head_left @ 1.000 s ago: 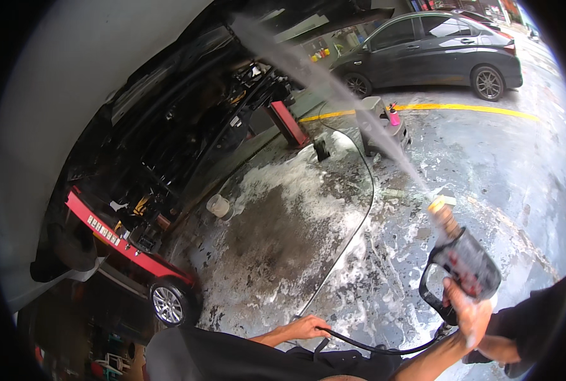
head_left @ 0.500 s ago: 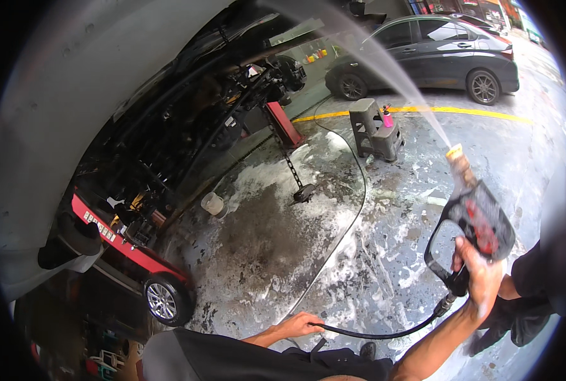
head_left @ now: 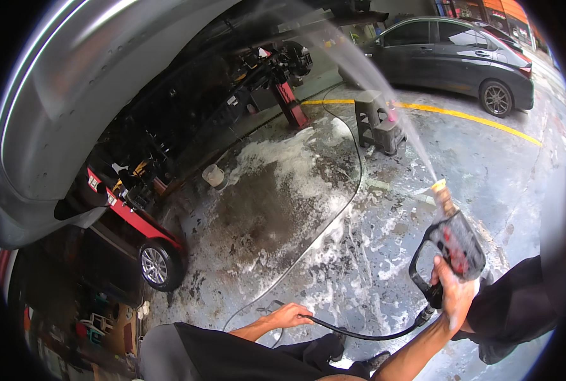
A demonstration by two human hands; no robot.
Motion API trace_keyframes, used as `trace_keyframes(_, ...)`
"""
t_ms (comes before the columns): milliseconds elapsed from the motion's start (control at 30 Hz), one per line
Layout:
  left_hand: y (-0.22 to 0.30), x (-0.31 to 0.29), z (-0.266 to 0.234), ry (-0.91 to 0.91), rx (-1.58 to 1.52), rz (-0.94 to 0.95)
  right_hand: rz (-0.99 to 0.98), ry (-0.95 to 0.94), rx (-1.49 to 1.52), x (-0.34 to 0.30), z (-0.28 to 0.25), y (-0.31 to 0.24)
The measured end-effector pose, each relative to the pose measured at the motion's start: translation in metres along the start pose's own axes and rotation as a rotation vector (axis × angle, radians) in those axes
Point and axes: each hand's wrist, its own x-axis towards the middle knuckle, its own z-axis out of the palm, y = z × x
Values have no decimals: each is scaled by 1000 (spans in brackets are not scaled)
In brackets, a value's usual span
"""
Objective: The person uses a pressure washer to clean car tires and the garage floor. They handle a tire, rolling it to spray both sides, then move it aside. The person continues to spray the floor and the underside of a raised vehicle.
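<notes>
My right hand [head_left: 456,293] is wrapped around the grip of a black and red pressure washer gun [head_left: 453,244] at the right. From its yellow-tipped nozzle a white water jet [head_left: 384,89] shoots up and to the left, toward the dark underside of a raised car [head_left: 60,120]. My left hand [head_left: 290,314], low in the middle, is closed on the black hose [head_left: 359,334] that runs to the base of the gun. Soap foam sits on my right wrist.
A grey step stool [head_left: 375,120] with a pink bottle [head_left: 393,114] stands beyond the jet, before a parked dark car [head_left: 448,54]. A white bucket [head_left: 214,175] and a loose wheel [head_left: 158,264] are at the left. Hose crosses the foamy floor [head_left: 251,222]. Someone in dark trousers [head_left: 518,298] stands at right.
The gun and my right hand have shifted left and slightly down in view, still spraying. My left hand has moved a little left and up with the hose. The view has turned somewhat.
</notes>
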Motion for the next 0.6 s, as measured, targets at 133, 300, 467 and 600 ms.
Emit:
trace_keyframes(133,14,-9,20,92,-33,-53,-176,260,-303,18,-9,10)
trace_keyframes(300,32,-20,35,194,-100,-111,-319,261,-414,71,13,6)
trace_keyframes(467,64,-25,31,227,-149,-227,-269,-19,-235,122,47,-7)
trace_keyframes(600,68,-19,28,278,-140,-232,-341,23,-329,133,69,-22)
